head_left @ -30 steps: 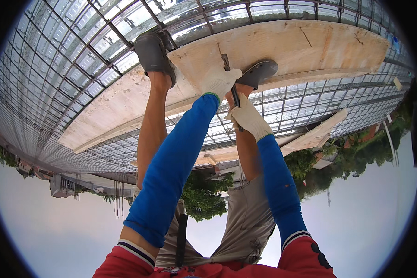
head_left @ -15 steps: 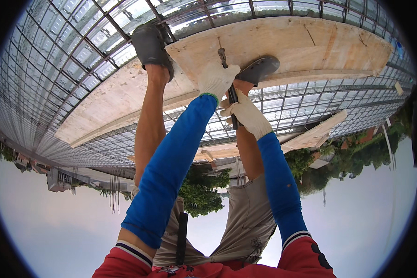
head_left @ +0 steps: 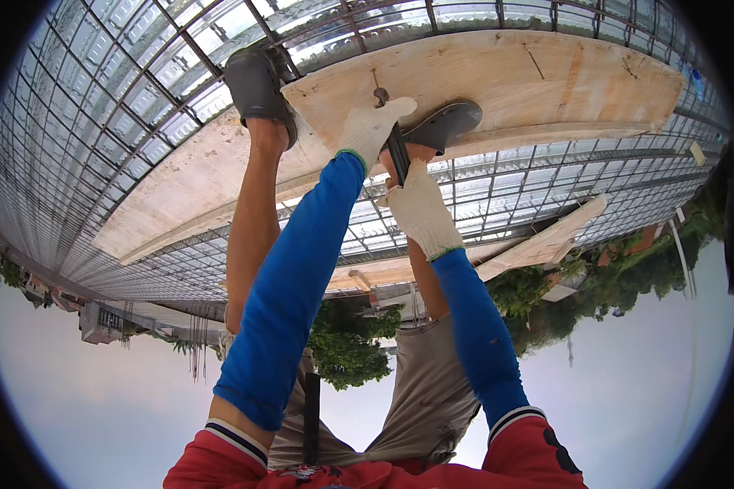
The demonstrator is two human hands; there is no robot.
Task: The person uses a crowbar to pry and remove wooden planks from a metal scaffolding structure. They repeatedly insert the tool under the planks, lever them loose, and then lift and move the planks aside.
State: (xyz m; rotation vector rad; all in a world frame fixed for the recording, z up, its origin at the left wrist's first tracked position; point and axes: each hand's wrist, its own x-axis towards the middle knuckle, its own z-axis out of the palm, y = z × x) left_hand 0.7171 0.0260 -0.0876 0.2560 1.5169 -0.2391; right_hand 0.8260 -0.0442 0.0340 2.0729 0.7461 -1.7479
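I am bent far over, so the scene looks upside down. My left hand (head_left: 373,128), in a white knit glove with a blue sleeve, is closed around the upper part of a dark-handled tool (head_left: 397,156). The tool's metal head (head_left: 381,96) touches a pale plywood board (head_left: 530,73). My right hand (head_left: 420,210), also gloved, grips the lower end of the same handle. My feet in grey clogs (head_left: 257,85) (head_left: 444,122) stand on the board, one at each side of the hands.
The board lies on a wide grid of steel rebar (head_left: 98,122) over corrugated metal decking. More planks (head_left: 546,244) lie further out on the mesh. Trees (head_left: 351,342), low buildings and pale sky fill the lower part of the view.
Both hands and the tool have shifted slightly up and to the left along the board. The grip on the handle looks the same.
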